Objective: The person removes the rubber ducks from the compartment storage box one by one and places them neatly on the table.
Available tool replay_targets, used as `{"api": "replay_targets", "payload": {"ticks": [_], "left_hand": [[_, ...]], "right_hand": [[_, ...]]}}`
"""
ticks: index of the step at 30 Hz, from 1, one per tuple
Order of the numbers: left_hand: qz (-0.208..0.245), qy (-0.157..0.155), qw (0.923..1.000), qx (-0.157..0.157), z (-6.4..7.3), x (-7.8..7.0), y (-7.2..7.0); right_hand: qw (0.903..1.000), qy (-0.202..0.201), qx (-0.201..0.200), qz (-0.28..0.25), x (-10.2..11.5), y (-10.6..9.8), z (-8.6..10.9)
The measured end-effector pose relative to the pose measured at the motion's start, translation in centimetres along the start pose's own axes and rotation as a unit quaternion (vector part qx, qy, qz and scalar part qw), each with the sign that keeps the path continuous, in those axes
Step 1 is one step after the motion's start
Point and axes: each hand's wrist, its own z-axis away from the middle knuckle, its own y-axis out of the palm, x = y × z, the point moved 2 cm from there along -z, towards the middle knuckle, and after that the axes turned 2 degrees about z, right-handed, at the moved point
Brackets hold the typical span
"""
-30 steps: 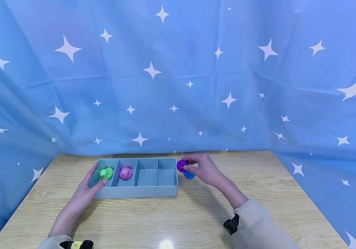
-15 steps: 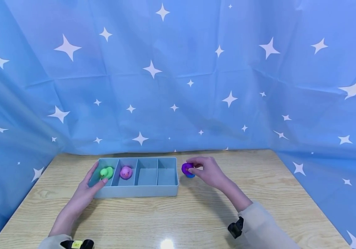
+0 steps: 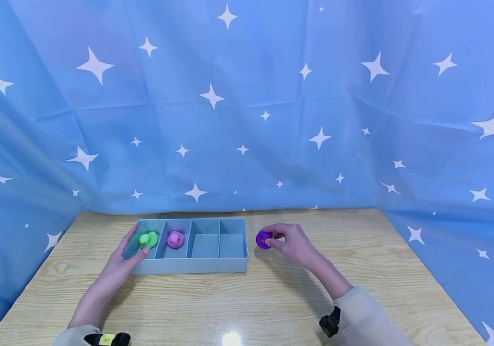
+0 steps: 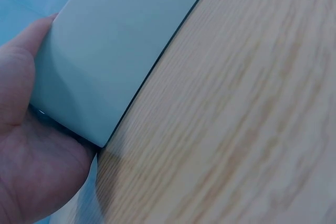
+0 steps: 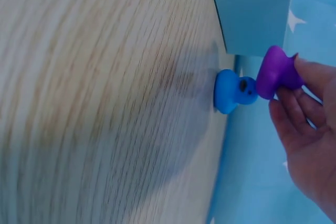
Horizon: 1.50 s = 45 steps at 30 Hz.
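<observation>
My right hand (image 3: 293, 242) pinches a purple rubber duck (image 3: 263, 239) just right of the compartment box. In the right wrist view the purple duck (image 5: 276, 73) meets the head of a blue rubber duck (image 5: 228, 92) standing on the table; whether its weight rests there I cannot tell. The head view has the blue duck mostly hidden behind the purple one. My left hand (image 3: 119, 262) grips the left end of the pale blue box (image 3: 188, 265), thumb over the front rim. Inside, a green duck (image 3: 148, 239) sits in the leftmost compartment and a pink duck (image 3: 175, 239) in the one beside it.
The box's two right compartments (image 3: 231, 242) show bare floors. Wood-grain tabletop (image 3: 212, 307) surrounds the box. A blue curtain (image 3: 247, 120) with white stars hangs along the back and sides.
My right hand has carried the purple duck rightward and down, away from the box edge and over the blue duck. The left hand and box look unmoved.
</observation>
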Motion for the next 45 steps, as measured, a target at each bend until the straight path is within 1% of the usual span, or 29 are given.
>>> {"api": "replay_targets", "payload": {"ticks": [5,16,23,34,45], "left_hand": [[0.0,-0.004,1.0,-0.001,0.04,-0.09,0.0],[-0.001,-0.013,0.9999,0.002,-0.13,-0.01,-0.01],[0.0,-0.004,1.0,-0.001,-0.11,-0.04,-0.06],[-0.003,0.0,1.0,-0.002,-0.02,-0.08,0.02],[0.001,-0.01,0.9999,-0.001,-0.11,-0.06,0.01]], "right_hand": [[1.0,-0.005,0.0,0.0,0.0,-0.07,0.0],[1.0,0.002,-0.003,-0.002,0.06,0.12,0.15],[0.9999,0.012,-0.004,-0.011,0.04,0.28,0.28],[1.0,0.005,0.0,-0.002,-0.15,0.47,0.56],[1.0,-0.004,0.004,0.002,-0.19,0.52,0.72]]}}
